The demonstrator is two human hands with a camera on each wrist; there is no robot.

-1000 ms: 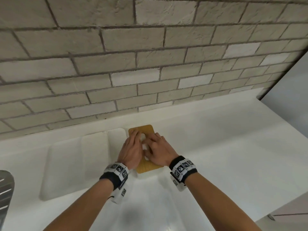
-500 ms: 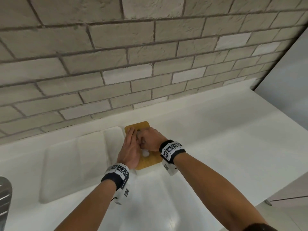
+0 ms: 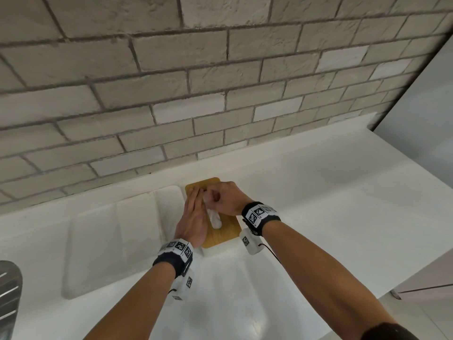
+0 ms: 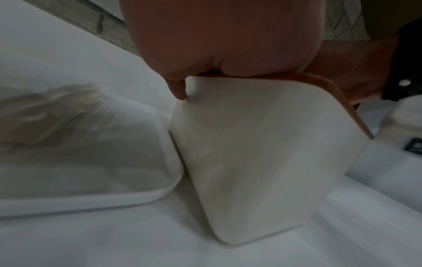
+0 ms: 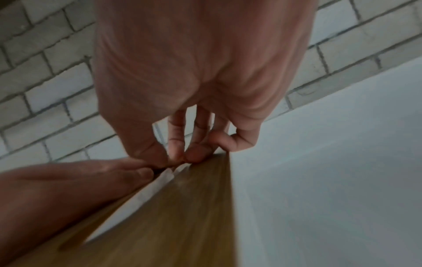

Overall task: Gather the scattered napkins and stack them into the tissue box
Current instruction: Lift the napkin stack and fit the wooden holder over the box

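Napkin now mostly down the lid slot of tissue box (counter's 12 o'clock); right hand has shifted to 12, pinching it in. Left hand flat, steadying lid. Nearly seated.

Tissue box slot mostly hidden beneath both hands. Napkin only partly visible beside the left hand; right hand grip on it blurred, uncertain.

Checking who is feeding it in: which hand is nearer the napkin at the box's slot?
Right hand pinches the napkin; left hand lies flat beside it on the lid.
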